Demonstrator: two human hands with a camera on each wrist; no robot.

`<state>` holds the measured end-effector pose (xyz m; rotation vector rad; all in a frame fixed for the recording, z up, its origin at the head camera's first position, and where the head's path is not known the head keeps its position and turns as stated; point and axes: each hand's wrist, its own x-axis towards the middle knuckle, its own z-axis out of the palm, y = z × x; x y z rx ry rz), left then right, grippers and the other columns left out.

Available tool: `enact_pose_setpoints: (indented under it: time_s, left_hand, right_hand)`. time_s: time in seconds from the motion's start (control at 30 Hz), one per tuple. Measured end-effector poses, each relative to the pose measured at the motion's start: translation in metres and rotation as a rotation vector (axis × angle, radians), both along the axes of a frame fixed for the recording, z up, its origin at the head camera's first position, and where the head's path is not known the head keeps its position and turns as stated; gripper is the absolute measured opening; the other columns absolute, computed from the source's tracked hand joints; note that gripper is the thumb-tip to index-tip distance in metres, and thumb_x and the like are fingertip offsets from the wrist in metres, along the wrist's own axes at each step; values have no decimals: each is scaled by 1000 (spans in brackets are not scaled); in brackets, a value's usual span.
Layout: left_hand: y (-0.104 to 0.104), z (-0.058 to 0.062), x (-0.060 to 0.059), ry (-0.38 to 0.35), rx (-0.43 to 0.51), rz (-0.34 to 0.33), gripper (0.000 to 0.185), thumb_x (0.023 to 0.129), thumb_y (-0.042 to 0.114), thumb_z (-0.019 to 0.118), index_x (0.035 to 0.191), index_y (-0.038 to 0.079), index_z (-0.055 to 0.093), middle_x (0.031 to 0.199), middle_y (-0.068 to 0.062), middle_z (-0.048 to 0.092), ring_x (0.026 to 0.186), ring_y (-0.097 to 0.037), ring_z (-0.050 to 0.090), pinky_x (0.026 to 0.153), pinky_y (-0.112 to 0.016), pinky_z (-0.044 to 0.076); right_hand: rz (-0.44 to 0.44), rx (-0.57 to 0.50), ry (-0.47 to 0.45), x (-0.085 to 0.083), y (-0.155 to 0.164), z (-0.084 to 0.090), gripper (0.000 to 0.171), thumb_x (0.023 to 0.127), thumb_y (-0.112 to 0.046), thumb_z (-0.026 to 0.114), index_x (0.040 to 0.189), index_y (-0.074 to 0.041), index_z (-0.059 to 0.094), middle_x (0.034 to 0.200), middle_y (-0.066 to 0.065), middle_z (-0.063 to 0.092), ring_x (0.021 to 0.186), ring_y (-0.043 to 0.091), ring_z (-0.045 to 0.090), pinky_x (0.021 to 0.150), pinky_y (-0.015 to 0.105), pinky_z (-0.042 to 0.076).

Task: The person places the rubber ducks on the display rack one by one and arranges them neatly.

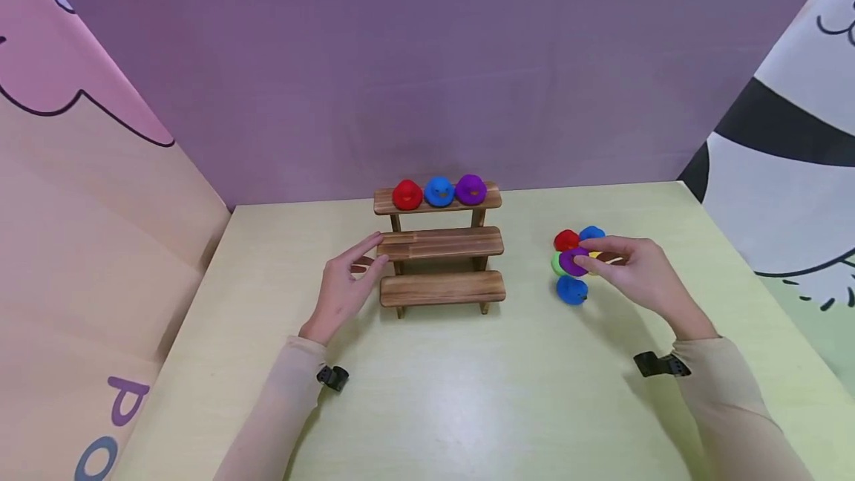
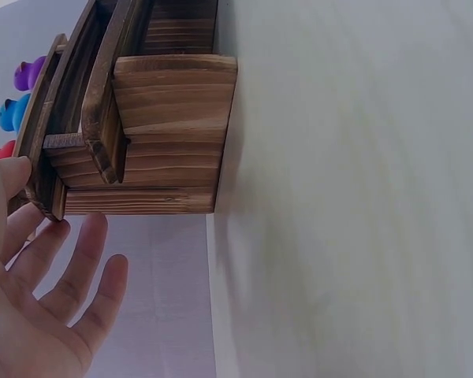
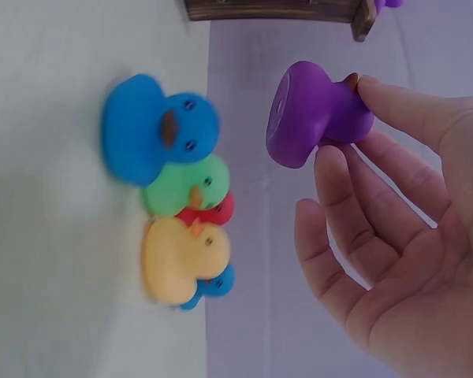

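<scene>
Two hands at work over a pale worktop point(image 1: 427, 392), listed left to right. Left hand point(image 1: 344, 284): fingers straight and released, tips resting against the left end of the middle step of a three-step wooden rack point(image 1: 441, 243) standing near the worktop's far edge; judged to be steadying it, so light sideways contact without pushing serves best. Top step carries a red duck point(image 1: 407, 194), a blue duck point(image 1: 439, 191) and a violet duck point(image 1: 470, 188); the two lower steps are bare. Right hand point(image 1: 641, 273): fingers pinching a purple duck point(image 1: 573, 261) by its head, lifted just above a cluster of loose ducks point(image 1: 573, 258) toward the worktop's right edge. Advice: keep the pinch firm and raise the purple duck clear of its neighbours before carrying it across. Hard to make out: the cluster overlaps, with the yellow, red and far blue pieces partly hidden; the count is uncertain. Rack feet are mostly concealed.
</scene>
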<state>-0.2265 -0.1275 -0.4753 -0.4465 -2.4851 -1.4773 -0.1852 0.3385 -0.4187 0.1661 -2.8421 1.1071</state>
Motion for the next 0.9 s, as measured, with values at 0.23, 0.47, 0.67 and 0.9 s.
enact_pose_setpoints:
  time_s: [0.23,0.47,0.67,0.9]
  left_hand:
    - [0,-1,-1,5,-9,-3,44,105,24,69,148,16,66,155,0,62,104,-26,76,97,-46,61]
    - [0,0,-1,-3,-5,-4,44,105,25,69,148,17,66,156,1,62,105,-26,75,98,-45,61]
    - [0,-1,-1,-10,1,-2,43,105,23,69,148,17,66,155,1,62,105,-26,75,98,-46,60]
    - [0,-1,-1,-1,-6,-2,43,105,24,69,148,17,65,156,0,61,105,-28,75,98,-48,61]
  right_hand:
    - [27,-17,17,-8,-15,8,41,99,-41,77,128,-12,78,112,11,80,88,15,74,71,21,56]
    - [81,-12,19,-14,-33,14,44,99,-37,77,132,-7,75,118,16,79,93,25,71,73,22,55]
    - [94,-28,-4,-18,-48,19,44,98,-39,78,132,-11,75,111,12,80,96,25,72,76,25,54]
    - [128,-62,18,-21,-65,25,38,98,-34,79,130,-13,77,100,8,79,88,23,71,72,25,55]
